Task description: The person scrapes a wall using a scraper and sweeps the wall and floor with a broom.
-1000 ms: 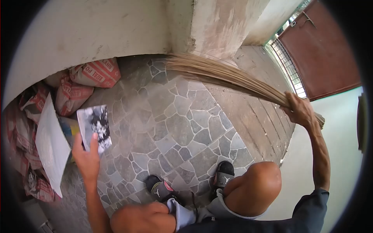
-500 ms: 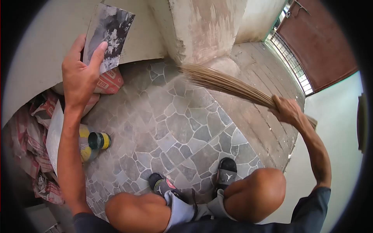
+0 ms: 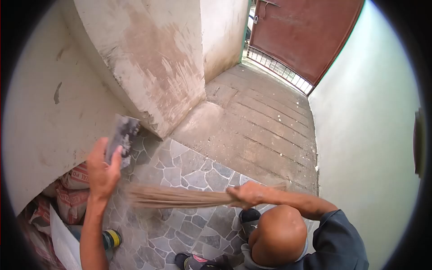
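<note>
My left hand (image 3: 103, 173) is closed on a flat rectangular piece (image 3: 122, 140) with a patchy black and white face, raised near the wall at the left. My right hand (image 3: 246, 194) grips a stick broom (image 3: 184, 197) near its bound end. The broom lies nearly level across my view, over the stone-patterned floor (image 3: 193, 227), its bristles pointing left and blurred. The bristle tips are below and right of my left hand.
Red and white sacks (image 3: 72, 200) and a white sheet (image 3: 65, 243) lie at lower left, beside a yellow-banded container (image 3: 111, 238). A wall corner (image 3: 157, 67) juts in ahead. Beyond the grooved concrete (image 3: 265, 130) stands a red gate (image 3: 301, 40).
The view has turned toward the gate. My right hand has brought the broom closer to my knees and leftward. My left hand rose with the flat piece, then came lower again.
</note>
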Tool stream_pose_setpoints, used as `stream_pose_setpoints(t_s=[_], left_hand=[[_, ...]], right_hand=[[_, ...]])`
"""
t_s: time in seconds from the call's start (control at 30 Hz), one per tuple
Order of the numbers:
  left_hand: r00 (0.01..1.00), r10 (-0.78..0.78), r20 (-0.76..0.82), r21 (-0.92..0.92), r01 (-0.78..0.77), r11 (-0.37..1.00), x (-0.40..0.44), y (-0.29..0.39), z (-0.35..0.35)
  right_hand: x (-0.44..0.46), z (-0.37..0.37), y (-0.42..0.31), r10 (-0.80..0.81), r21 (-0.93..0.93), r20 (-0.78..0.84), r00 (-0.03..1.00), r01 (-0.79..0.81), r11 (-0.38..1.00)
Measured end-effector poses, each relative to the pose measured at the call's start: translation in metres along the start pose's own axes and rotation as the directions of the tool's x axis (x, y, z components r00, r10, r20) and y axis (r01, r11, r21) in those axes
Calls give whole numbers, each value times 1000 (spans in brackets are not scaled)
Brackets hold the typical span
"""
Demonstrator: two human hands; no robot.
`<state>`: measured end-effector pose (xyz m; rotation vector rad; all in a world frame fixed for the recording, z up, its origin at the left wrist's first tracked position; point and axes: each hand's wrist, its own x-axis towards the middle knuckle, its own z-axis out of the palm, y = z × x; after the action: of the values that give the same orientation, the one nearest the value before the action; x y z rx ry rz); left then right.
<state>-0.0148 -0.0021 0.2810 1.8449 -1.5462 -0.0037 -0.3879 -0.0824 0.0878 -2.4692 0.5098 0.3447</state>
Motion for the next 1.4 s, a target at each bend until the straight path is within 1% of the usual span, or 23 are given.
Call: stream_pose_setpoints(t_s=[0.03, 0.13, 0.27, 0.37, 0.47, 0.53, 0.57, 0.63, 0.67, 0.77, 0.87, 0.97, 1.07, 1.1, 1.17, 1.2, 1.3, 1.37, 1.4], left_hand=[[999, 32, 35, -10, -32, 999, 0, 3, 8], [989, 108, 100, -62, -103, 993, -6, 3, 30], [975, 165, 152, -177, -137, 975, -32, 3, 48], [939, 194, 284, -261, -120, 958, -64, 5, 48], [838, 265, 477, -346, -99, 933, -94, 0, 44], [756, 282, 590, -357, -69, 931, -114, -9, 46], [707, 291, 645, -362, -52, 931, -124, -15, 47], [642, 292, 709, -343, -48, 938, -140, -25, 52], [608, 293, 738, -334, -48, 941, -147, -30, 55], [559, 328, 761, -366, -47, 929, -164, -43, 64], [562, 337, 755, -402, -10, 916, -170, -45, 64], [554, 359, 751, -420, -18, 907, -179, -53, 75], [527, 374, 763, -433, -11, 901, -179, -55, 84], [532, 379, 757, -437, -18, 899, -181, -56, 87], [539, 394, 744, -448, -35, 893, -185, -56, 93], [535, 406, 741, -456, -42, 889, -187, -57, 97], [530, 439, 726, -478, -71, 876, -191, -58, 107], [539, 441, 718, -477, -80, 875, -193, -58, 110], [534, 442, 721, -478, -79, 875, -192, -57, 108]], right_hand=[[5, 13, -4, -45, 38, -24, 999, 46, 998], [19, 24, -8, -42, 97, 8, 999, 41, 994], [39, -4, -5, 4, 69, -7, 1000, -4, 998], [60, -19, 2, -16, 21, -76, 997, 18, 1000], [80, -33, -3, -12, 8, -76, 997, 13, 1000], [89, -44, -12, -10, 13, -69, 998, 11, 1000], [93, -48, -15, -40, -19, -82, 996, 39, 999], [98, -58, -20, -103, -84, -104, 989, 94, 992], [98, -68, -27, -89, -155, -81, 993, 75, 985], [101, -108, -48, -93, -344, -20, 995, 81, 936], [103, -143, -66, -182, -507, -8, 983, 153, 848], [107, -176, -94, -156, -623, 68, 985, 164, 765], [113, -193, -109, -264, -734, 101, 959, 251, 631], [119, -199, -120, -295, -774, 114, 949, 271, 572], [126, -213, -142, -352, -843, 142, 925, 299, 446], [133, -217, -155, -393, -864, 109, 913, 283, 417], [159, -233, -196, -594, -943, 101, 798, 267, 198], [184, -237, -217, -642, -962, 55, 765, 213, 171], [194, -241, -231, -669, -975, 77, 739, 197, 107]])
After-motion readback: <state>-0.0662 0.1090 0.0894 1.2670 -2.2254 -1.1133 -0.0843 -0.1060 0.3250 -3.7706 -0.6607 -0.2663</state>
